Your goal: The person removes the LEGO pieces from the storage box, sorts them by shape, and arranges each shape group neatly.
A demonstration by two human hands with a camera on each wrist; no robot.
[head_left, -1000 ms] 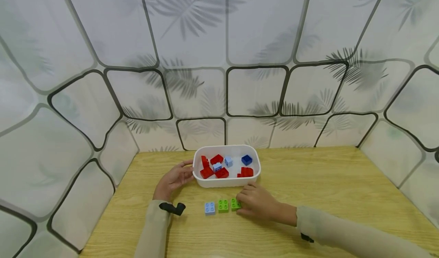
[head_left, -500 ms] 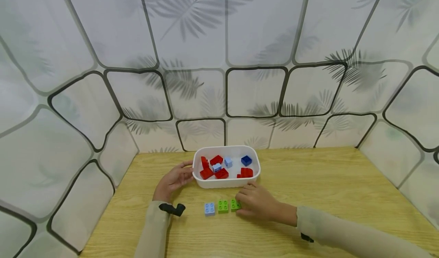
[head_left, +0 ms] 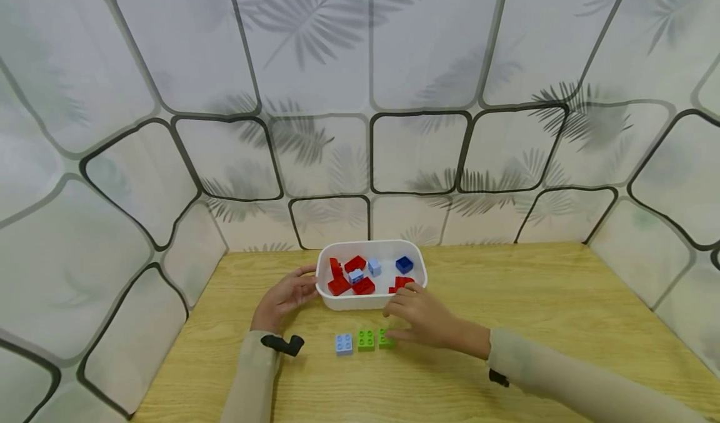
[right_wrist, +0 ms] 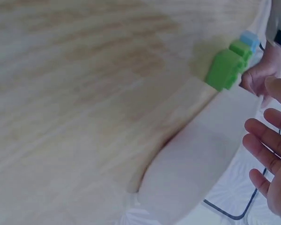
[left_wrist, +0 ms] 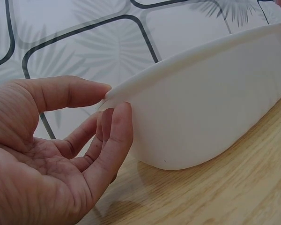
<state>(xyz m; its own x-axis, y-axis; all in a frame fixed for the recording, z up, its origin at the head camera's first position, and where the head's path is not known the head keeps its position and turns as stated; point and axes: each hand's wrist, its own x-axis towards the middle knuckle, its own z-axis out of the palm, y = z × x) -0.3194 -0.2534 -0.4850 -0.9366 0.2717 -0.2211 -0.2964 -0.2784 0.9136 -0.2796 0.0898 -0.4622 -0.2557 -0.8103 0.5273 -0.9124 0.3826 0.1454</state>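
Left hand [head_left: 284, 296] rests w/ relaxed, straight fingers against left end of the white oval plastic tub [head_left: 371, 300], thumb on its rim, grasping nothing. Right hand [head_left: 425, 315] hovers over tub's near right edge, fingers loose and spread, empty. Tub sits mid-table on the light wooden tabletop [head_left: 562, 304] & holds red, dark blue & pale blue bricks. In front of it a row: pale blue square brick [head_left: 344, 343], green square brick [head_left: 365, 340], second green brick [head_left: 385, 338] just beside right hand
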